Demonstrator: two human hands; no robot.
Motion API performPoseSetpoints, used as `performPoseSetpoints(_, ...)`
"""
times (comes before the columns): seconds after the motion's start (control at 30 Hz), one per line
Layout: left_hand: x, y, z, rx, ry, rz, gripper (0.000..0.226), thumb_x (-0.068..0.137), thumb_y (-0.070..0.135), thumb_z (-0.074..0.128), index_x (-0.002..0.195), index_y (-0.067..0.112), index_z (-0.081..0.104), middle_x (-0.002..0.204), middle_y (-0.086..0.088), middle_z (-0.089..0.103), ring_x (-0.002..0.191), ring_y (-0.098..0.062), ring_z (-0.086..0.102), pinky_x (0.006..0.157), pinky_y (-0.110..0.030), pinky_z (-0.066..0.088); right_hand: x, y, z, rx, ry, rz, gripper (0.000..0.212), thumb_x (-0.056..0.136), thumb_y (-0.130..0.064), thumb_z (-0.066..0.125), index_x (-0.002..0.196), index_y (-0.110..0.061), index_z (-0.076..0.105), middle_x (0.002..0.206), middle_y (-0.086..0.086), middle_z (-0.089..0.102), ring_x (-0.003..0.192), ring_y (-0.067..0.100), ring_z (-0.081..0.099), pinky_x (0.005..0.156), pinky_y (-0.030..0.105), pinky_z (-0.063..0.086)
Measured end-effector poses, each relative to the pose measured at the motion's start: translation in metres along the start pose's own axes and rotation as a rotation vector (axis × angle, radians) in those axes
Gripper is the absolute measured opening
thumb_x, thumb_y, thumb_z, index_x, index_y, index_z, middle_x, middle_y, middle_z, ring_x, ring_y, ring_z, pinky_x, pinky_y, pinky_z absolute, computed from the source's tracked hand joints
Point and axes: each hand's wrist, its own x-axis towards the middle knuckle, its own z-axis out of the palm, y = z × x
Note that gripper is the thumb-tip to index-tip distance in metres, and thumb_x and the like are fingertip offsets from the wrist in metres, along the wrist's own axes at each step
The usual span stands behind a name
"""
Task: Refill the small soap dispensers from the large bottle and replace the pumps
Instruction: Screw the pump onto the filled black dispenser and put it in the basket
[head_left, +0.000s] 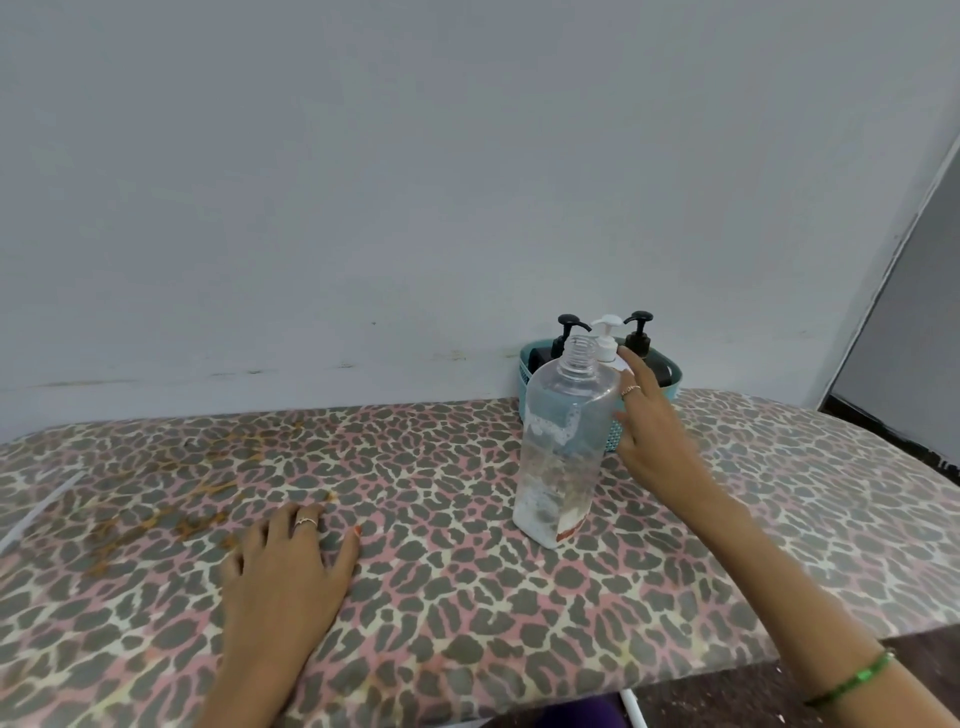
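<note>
A large clear plastic bottle (563, 441) stands upright on the table, uncapped, with only a little residue inside. Right behind it a teal basket (673, 378) against the wall holds small dispensers: two with black pumps (570, 326) (640, 323) and one with a white pump (607, 332). My right hand (649, 436) is stretched out just right of the large bottle, fingers spread, its fingertips by the white dispenser; it holds nothing. Fingers apart, my left hand (291, 561) rests flat on the table to the left.
The table (441, 597) wears a leopard-print cover with brownish stains at the left. A grey wall rises directly behind the basket. A thin white stick (36, 512) lies near the table's left edge. The table's front edge runs at the lower right.
</note>
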Motion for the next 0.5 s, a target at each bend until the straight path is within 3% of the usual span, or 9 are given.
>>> performPoseSetpoints(0.1, -0.001, 0.000, 0.001, -0.001, 0.001, 0.002, 0.059, 0.092, 0.061, 0.031, 0.137, 0.025, 0.045, 0.142, 0.003, 0.045, 0.131, -0.021, 0.039, 0.107, -0.041, 0.032, -0.010, -0.014, -0.010, 0.134, -0.038, 0.032, 0.074, 0.095, 0.015, 0.034, 0.142, -0.041, 0.019, 0.160, -0.006, 0.005, 0.139, 0.012, 0.026, 0.101, 0.024, 0.040)
performPoseSetpoints(0.2, 0.000, 0.000, 0.001, -0.001, 0.013, 0.006, 0.059, 0.092, 0.060, 0.033, 0.137, 0.024, 0.046, 0.142, 0.001, 0.046, 0.130, -0.023, 0.040, 0.106, -0.042, 0.033, -0.015, -0.021, -0.017, 0.199, -0.010, 0.042, 0.078, 0.083, 0.025, 0.035, 0.142, -0.026, 0.037, 0.158, -0.003, 0.016, 0.130, 0.010, 0.033, 0.083, 0.019, 0.055)
performPoseSetpoints(0.27, -0.001, -0.001, 0.001, -0.001, 0.018, 0.010, 0.058, 0.093, 0.059, 0.033, 0.136, 0.022, 0.047, 0.141, -0.001, 0.047, 0.130, -0.024, 0.041, 0.105, -0.043, 0.033, -0.019, -0.023, -0.018, 0.277, 0.031, 0.066, 0.074, 0.079, 0.026, 0.036, 0.136, -0.021, 0.044, 0.151, 0.004, 0.031, 0.120, 0.018, 0.051, 0.070, 0.018, 0.058)
performPoseSetpoints(0.37, -0.002, -0.001, 0.002, -0.003, 0.030, 0.019, 0.056, 0.093, 0.057, 0.036, 0.134, 0.021, 0.050, 0.139, -0.002, 0.049, 0.128, -0.025, 0.043, 0.104, -0.043, 0.034, -0.026, -0.024, -0.017, 0.304, 0.116, 0.128, 0.061, 0.082, 0.024, 0.035, 0.132, -0.010, 0.046, 0.133, 0.011, 0.046, 0.100, 0.022, 0.063, 0.066, 0.013, 0.056)
performPoseSetpoints(0.43, -0.002, -0.002, 0.003, -0.015, 0.041, 0.025, 0.055, 0.093, 0.056, 0.038, 0.131, 0.020, 0.052, 0.137, -0.003, 0.051, 0.126, -0.025, 0.045, 0.102, -0.044, 0.035, -0.032, -0.025, -0.012, 0.296, 0.165, 0.146, 0.042, 0.094, 0.013, 0.034, 0.128, -0.006, 0.049, 0.121, 0.010, 0.053, 0.098, 0.023, 0.066, 0.075, 0.018, 0.057)
performPoseSetpoints(0.5, -0.001, -0.003, 0.004, -0.016, 0.045, 0.031, 0.054, 0.093, 0.055, 0.038, 0.131, 0.019, 0.053, 0.136, -0.003, 0.052, 0.125, -0.025, 0.046, 0.102, -0.044, 0.035, -0.041, -0.029, -0.007, 0.285, 0.202, 0.157, 0.027, 0.105, -0.023, 0.031, 0.122, -0.017, 0.052, 0.108, -0.001, 0.060, 0.098, 0.016, 0.066, 0.084, 0.029, 0.056)
